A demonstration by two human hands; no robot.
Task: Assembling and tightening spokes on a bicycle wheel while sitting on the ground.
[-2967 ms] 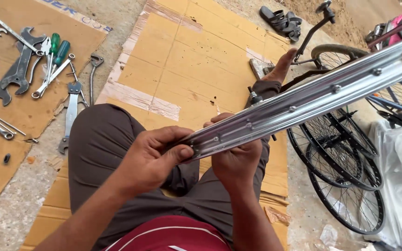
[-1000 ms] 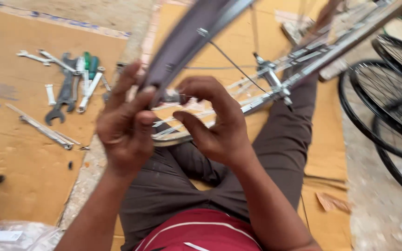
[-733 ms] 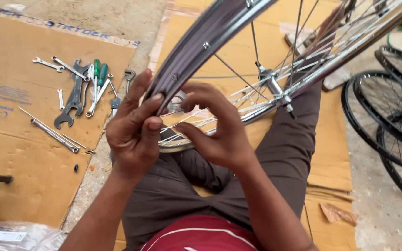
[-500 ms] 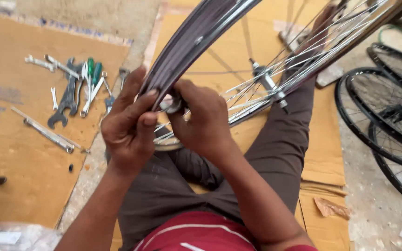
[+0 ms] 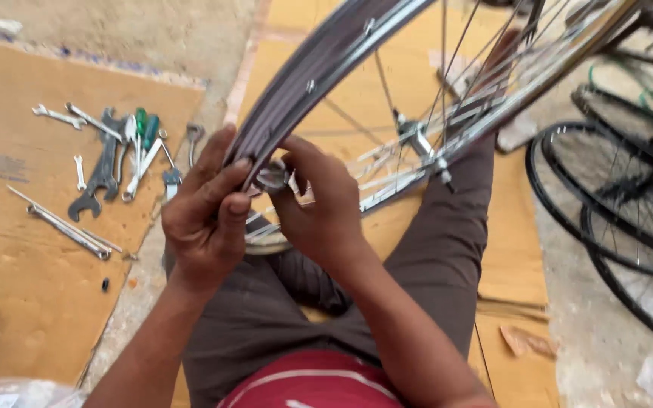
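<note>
A bare metal bicycle wheel rim [image 5: 326,64] with thin spokes and a hub [image 5: 417,140] stands tilted over my lap. My left hand [image 5: 205,215] grips the rim's lower edge, thumb and fingers wrapped over it. Right beside it, my right hand [image 5: 319,208] pinches a small round metal part [image 5: 272,177] at the inside of the rim. Both hands touch the rim close together. I sit on brown cardboard [image 5: 493,249] with my legs in brown trousers.
Wrenches, spanners and green-handled screwdrivers [image 5: 115,155] lie on a cardboard sheet [image 5: 17,287] at the left. Black tyred wheels [image 5: 614,204] lean at the right. A sandal-like object and bare gravelly ground lie beyond.
The rim lay nearly flat across my lap three seconds ago; it now stands steeper with spokes and hub in view. My hands stay at the same rim spot, right fingers working there.
</note>
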